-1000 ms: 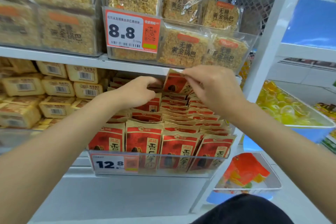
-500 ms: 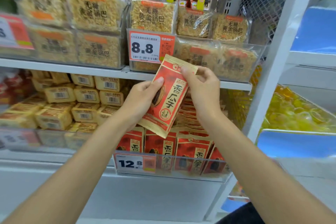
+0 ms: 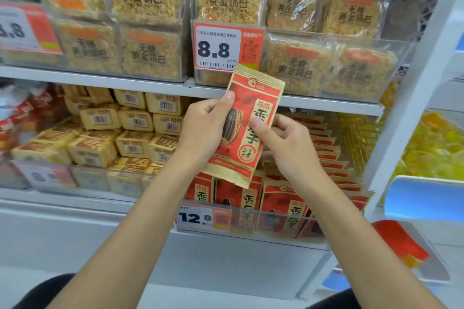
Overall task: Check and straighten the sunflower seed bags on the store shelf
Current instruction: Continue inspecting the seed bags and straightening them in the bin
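Both hands, left hand (image 3: 206, 130) and right hand (image 3: 288, 148), grip one seed bag (image 3: 247, 123) mid-frame, front facing up, probably to check it.

A red-and-tan paper sunflower seed bag (image 3: 253, 98) reads "洽洽 香瓜子", clear plastic packs of golden rice crust (image 3: 226, 0) read "无糖 黄金锅巴", a white-and-orange upper shelf price tag (image 3: 218, 49) shows "8.8", and a lower shelf price tag (image 3: 198, 218) shows "12.8".
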